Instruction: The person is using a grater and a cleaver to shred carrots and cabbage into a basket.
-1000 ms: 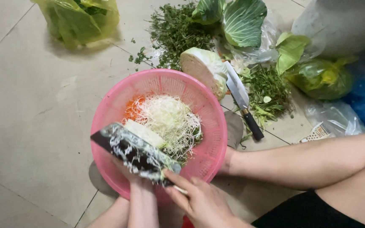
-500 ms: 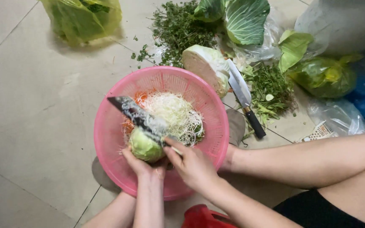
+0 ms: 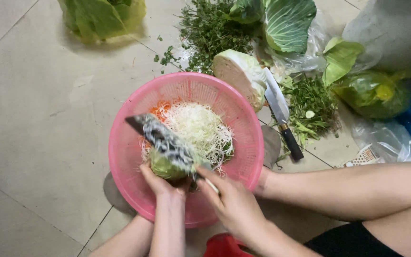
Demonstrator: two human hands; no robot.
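A pink plastic colander basket (image 3: 120, 143) sits on the tiled floor and holds a heap of pale shredded cabbage (image 3: 198, 126) with orange carrot shreds (image 3: 160, 110) at its far left. My left hand (image 3: 160, 185) grips a green cabbage chunk (image 3: 161, 167) inside the basket's near side. My right hand (image 3: 234, 204) holds the handle of a long dark shredder blade (image 3: 165, 138). The blade lies slantwise on top of the chunk and is blurred by motion.
Beyond the basket lie a cut half cabbage (image 3: 241, 71), a kitchen knife (image 3: 279, 107), leafy herbs (image 3: 210, 28), a big cabbage leaf (image 3: 286, 24) and a green bag (image 3: 101, 16). Plastic bags (image 3: 372, 93) and a small grater (image 3: 365, 156) are at right. My bare legs border the lower right.
The shredder blade has slid from the basket's near rim up and away across the cabbage chunk. The green chunk in my left hand now shows under the blade.
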